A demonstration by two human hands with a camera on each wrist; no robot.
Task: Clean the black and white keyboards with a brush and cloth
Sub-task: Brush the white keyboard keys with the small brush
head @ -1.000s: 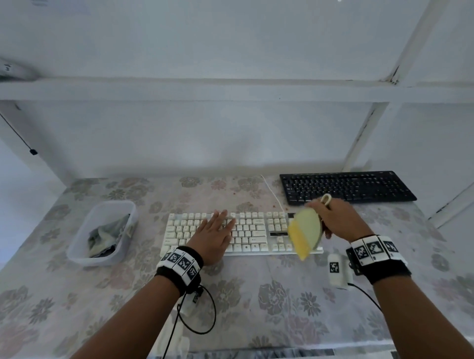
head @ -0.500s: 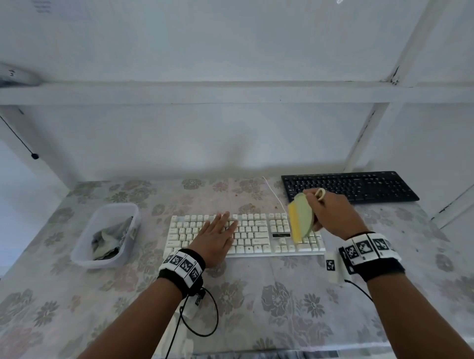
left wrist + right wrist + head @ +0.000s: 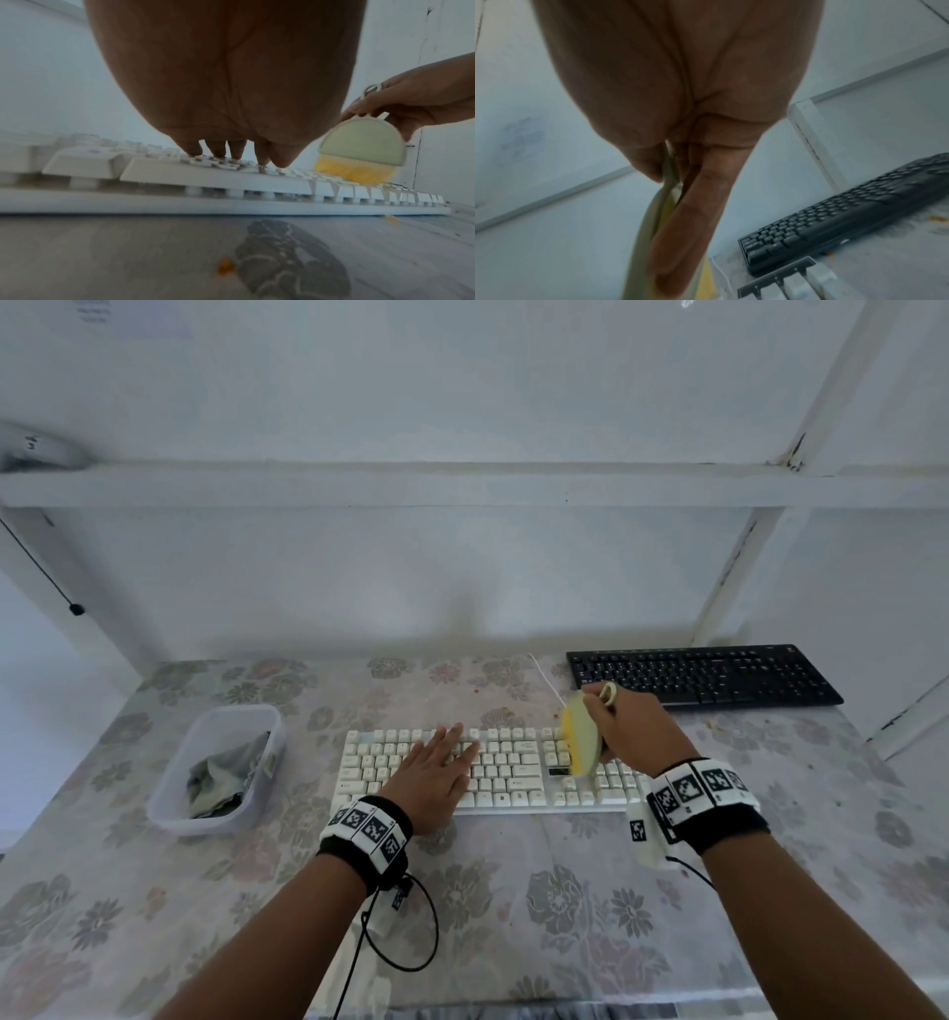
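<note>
Left hand (image 3: 436, 775) flat on the white keyboard (image 3: 506, 770), fingers straight and spread, their tips down on the keys near the middle rows, pinning the board to the flowered table (image 3: 513, 906). Right hand (image 3: 629, 729) is over the keyboard's right section, gripping the brush (image 3: 583, 742): thumb on one face of its pale green half-round body, fingers (image 3: 680, 233) laid long against the other, so the body sits sandwiched between them. A small loop at the brush top pokes out above the knuckles. From the left wrist you can see the yellow bristles (image 3: 354, 170) pointing down and touching the keys, well to the right of the left hand's fingertips (image 3: 191, 149). The black keyboard (image 3: 703, 672) lies at the back right, just beyond the brushing hand, untouched. Orange crumbs dot the table near both boards. Off to the left, a clear tub (image 3: 174, 806) holds a crumpled grey cloth (image 3: 221, 775), well away from either hand.
</note>
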